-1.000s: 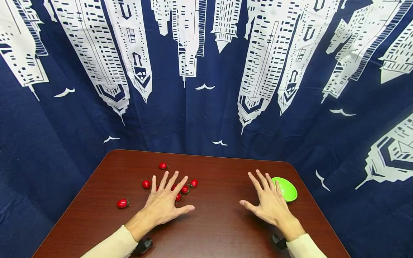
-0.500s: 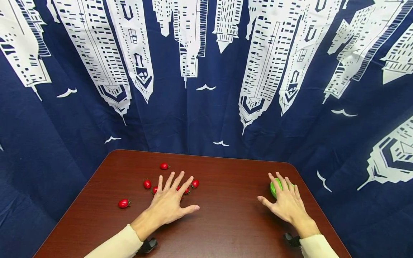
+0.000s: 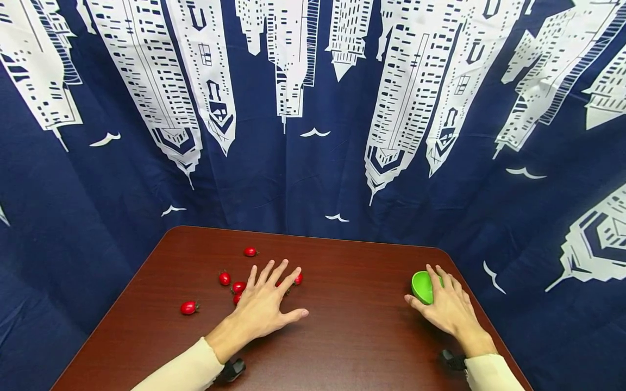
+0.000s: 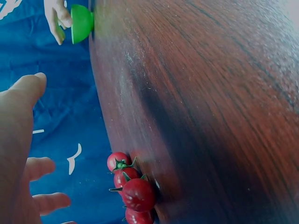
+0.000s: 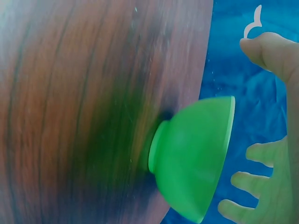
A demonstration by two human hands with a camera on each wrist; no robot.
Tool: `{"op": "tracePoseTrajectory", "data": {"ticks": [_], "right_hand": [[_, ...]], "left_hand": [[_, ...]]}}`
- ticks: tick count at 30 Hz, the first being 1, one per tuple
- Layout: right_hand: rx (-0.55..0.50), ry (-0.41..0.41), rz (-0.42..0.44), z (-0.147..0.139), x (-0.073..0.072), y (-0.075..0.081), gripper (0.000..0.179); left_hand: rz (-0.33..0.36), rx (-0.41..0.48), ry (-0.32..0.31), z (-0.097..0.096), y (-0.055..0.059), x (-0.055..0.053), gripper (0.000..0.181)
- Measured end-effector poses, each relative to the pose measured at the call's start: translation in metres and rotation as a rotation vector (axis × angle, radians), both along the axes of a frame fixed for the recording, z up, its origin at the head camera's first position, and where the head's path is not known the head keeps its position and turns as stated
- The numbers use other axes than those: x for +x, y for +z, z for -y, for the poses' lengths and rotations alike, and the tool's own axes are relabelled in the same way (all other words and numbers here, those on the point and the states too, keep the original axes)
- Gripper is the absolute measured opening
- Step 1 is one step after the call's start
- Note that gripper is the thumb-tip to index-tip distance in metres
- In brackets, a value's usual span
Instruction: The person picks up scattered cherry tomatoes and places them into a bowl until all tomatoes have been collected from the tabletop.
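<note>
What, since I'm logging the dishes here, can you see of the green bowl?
The green bowl is plain, round and bright green, smooth like plastic, with curved walls, a thin pale rim and a narrow foot. It stands upright on the brown table, near the table's right edge. The right hand is above it, hiding part of the inside; nothing shows in the visible part. The right wrist view shows a gap between fingers and rim.

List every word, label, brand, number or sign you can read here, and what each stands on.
There are none to read.
Curtain: printed buildings; a few U-like marks look like part of the drawing.
Green bowl, tomatoes, table: no lettering shows.
Black wrist devices: too small and dark to tell.
</note>
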State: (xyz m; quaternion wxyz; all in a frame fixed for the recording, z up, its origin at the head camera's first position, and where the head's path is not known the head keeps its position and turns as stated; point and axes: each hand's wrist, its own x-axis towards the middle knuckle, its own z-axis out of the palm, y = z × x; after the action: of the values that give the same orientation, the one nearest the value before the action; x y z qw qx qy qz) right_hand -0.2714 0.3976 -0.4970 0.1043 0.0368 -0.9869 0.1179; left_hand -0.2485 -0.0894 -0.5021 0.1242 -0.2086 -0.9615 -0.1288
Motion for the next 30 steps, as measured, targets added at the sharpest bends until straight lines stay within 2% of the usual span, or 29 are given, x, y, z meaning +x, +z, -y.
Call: {"op": "tracePoseTrajectory", "data": {"ticks": [6,15,24,30], "right_hand": [[-0.026,-0.023,0.013,-0.012,0.0,0.001,0.122],[-0.071,0.015,-0.078,-0.024,-0.004,-0.004,0.108],[-0.09,-0.01,-0.011,-0.032,-0.005,-0.005,0.106],[-0.115,-0.017,0.003,-0.03,-0.004,-0.005,0.106]], "left_hand": [[-0.015,0.011,-0.011,-0.002,0.001,-0.001,0.096],[-0.006,0.028,-0.016,-0.004,0.003,-0.001,0.095],[-0.007,0.054,-0.03,-0.006,0.004,-0.002,0.092],[-0.014,0.063,-0.031,-0.007,0.003,-0.003,0.091]]}}
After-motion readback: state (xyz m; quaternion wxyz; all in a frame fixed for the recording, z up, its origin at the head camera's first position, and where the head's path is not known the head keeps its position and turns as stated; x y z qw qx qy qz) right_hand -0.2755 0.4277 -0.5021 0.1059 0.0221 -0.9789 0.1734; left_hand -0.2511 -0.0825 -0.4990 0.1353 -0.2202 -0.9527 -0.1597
